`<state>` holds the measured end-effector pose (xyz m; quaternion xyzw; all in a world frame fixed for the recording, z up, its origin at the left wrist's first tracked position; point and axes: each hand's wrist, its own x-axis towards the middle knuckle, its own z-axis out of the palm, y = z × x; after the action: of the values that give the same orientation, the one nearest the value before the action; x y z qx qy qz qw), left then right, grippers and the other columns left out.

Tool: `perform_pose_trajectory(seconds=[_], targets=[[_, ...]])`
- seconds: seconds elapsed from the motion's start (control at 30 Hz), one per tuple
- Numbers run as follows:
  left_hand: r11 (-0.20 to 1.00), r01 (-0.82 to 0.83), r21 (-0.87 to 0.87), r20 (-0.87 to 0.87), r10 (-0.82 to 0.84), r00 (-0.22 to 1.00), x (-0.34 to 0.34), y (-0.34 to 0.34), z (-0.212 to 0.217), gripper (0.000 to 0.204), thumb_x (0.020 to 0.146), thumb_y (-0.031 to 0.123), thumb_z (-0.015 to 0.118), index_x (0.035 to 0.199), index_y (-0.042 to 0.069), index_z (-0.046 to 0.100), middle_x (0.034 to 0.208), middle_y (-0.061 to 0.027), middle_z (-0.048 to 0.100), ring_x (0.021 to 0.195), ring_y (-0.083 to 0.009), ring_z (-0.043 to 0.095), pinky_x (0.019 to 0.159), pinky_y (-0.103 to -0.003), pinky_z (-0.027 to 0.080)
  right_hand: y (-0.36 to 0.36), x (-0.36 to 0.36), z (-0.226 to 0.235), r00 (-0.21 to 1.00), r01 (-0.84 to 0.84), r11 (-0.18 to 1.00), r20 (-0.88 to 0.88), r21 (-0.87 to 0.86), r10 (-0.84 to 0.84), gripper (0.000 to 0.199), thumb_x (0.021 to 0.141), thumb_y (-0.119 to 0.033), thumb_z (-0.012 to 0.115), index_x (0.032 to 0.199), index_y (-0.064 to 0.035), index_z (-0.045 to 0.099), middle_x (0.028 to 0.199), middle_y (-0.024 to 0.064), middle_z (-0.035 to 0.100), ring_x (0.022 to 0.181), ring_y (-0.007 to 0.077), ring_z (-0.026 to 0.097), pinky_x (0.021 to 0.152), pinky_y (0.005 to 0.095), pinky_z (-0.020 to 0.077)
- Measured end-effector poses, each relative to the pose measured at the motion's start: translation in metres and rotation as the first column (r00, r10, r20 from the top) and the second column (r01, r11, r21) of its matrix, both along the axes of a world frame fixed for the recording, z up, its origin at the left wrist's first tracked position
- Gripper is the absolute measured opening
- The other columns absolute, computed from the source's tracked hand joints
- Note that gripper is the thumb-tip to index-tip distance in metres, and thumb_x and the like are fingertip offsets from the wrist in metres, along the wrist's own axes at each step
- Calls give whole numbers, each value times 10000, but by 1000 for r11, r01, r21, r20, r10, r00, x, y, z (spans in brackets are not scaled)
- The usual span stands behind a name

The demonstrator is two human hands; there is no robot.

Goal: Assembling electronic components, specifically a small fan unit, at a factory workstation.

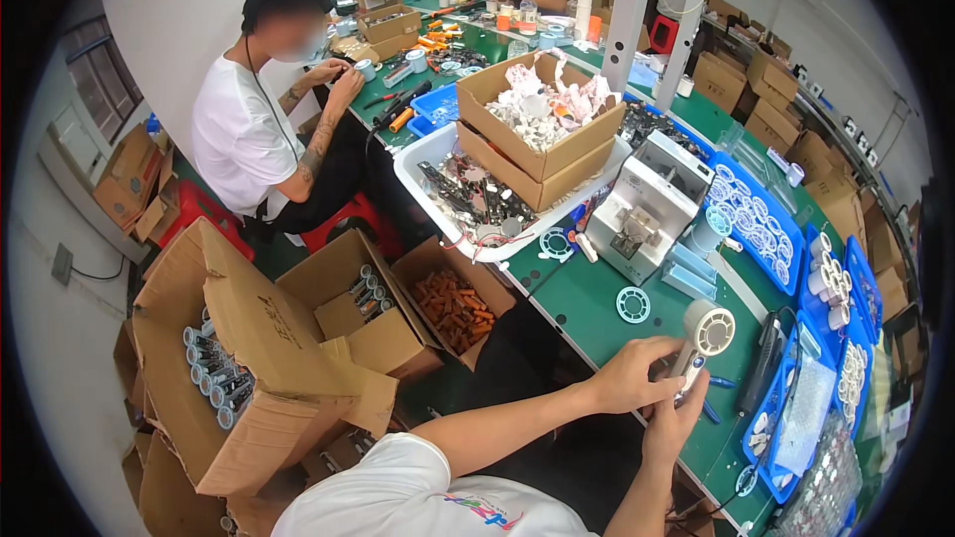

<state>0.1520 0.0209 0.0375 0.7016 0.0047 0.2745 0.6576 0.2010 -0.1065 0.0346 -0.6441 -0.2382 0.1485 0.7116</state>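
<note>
A cream handheld fan (710, 328) with a round grilled head is held upright over the green table's near edge. Around its handle my left hand (637, 375) is closed from the left side. My right hand (673, 425) grips the lower handle from below, and some of its fingers are hidden. Just beyond the hands, a light-blue ring-shaped grille (633, 305) lies flat on the table. Light-blue fan housing pieces (689, 273) sit farther back. Beside my right hand are a blue pen-like tool (710, 412) and a black corded hand tool (764, 363).
A grey metal machine (637, 229) stands beyond the hands. Left of it, a white bin (422, 201) bears cardboard boxes (557, 184). Blue trays (786, 273) of parts line the right. Open cartons (249, 378) stand at lower left. A co-worker (244, 139) sits at far left.
</note>
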Motion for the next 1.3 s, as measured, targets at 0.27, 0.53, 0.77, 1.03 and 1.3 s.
perform_pose_trajectory(seconds=[0.27,0.53,0.77,1.03,1.3], targets=[[1000,1,-6,2,-1,1000,-4,2,0,524,852,116,708,1332,-66,606,1132,-176,699,842,-243,614,771,-345,535,2,-3,2,1000,-12,1000,-10,7,12,340,1001,-88,564,1326,-34,485,918,47,587,648,62,462,528,186,350],[1000,1,14,-6,-1,1000,-3,-4,-3,515,847,121,710,1318,-60,609,1121,-163,695,845,-240,614,783,-343,536,-7,-3,-5,1000,-8,1000,-4,11,8,392,994,-84,563,1376,-26,495,942,60,603,662,68,472,541,187,356],[998,-27,-63,-15,26,1000,-6,3,-7,465,808,75,685,1258,-37,643,1099,-135,711,888,-211,631,829,-324,531,2,-1,-10,996,-63,998,69,-17,64,468,931,-45,615,1384,-22,501,1173,122,611,970,178,583,864,306,491],[996,22,-82,7,-22,1000,7,-6,-16,439,804,65,686,1227,-46,643,1059,-137,706,854,-217,632,803,-324,533,-6,2,-1,999,-36,999,38,-29,37,482,923,-4,632,1379,-33,480,1038,76,625,862,132,580,756,252,484],[998,9,-55,5,-8,1000,2,-5,-17,419,812,64,675,1216,-43,643,1042,-133,706,836,-214,624,791,-319,525,-2,-3,-3,972,6,1000,237,-28,0,506,905,11,642,1381,-20,471,1040,87,625,879,155,599,792,290,503]])
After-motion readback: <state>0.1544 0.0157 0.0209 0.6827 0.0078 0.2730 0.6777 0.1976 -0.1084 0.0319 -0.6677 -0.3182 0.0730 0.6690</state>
